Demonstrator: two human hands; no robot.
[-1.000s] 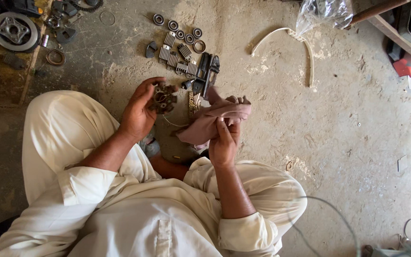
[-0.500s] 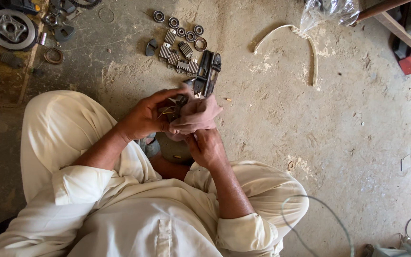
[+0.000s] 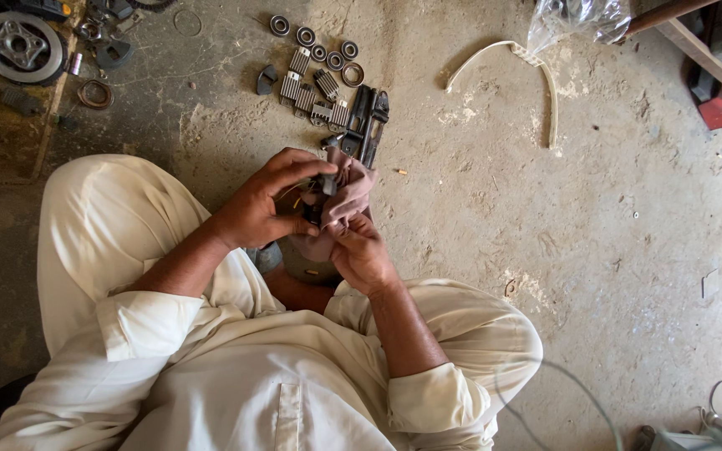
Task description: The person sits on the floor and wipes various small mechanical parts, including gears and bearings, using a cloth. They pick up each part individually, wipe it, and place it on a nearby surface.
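Note:
I squat on a concrete floor in cream clothes. My left hand (image 3: pixel 265 199) grips a small dark metal part (image 3: pixel 325 185) between thumb and fingers. My right hand (image 3: pixel 363 255) presses a pinkish-brown rag (image 3: pixel 346 194) around that part, so most of it is hidden. Both hands meet just above my knees. Right beyond them on the floor lie several finned grey metal parts (image 3: pixel 311 88), round bearings (image 3: pixel 304 36) and two long black pieces (image 3: pixel 368 121).
A round metal disc (image 3: pixel 20 46), rings and other dark parts lie at the far left. A curved white strip (image 3: pixel 526 67) and a clear plastic bag (image 3: pixel 578 18) lie at the back right. A thin cable (image 3: pixel 574 392) loops near my right knee.
The rag, which hung loose in my right hand, is now wrapped over the part in my left hand. Both hands have come together.

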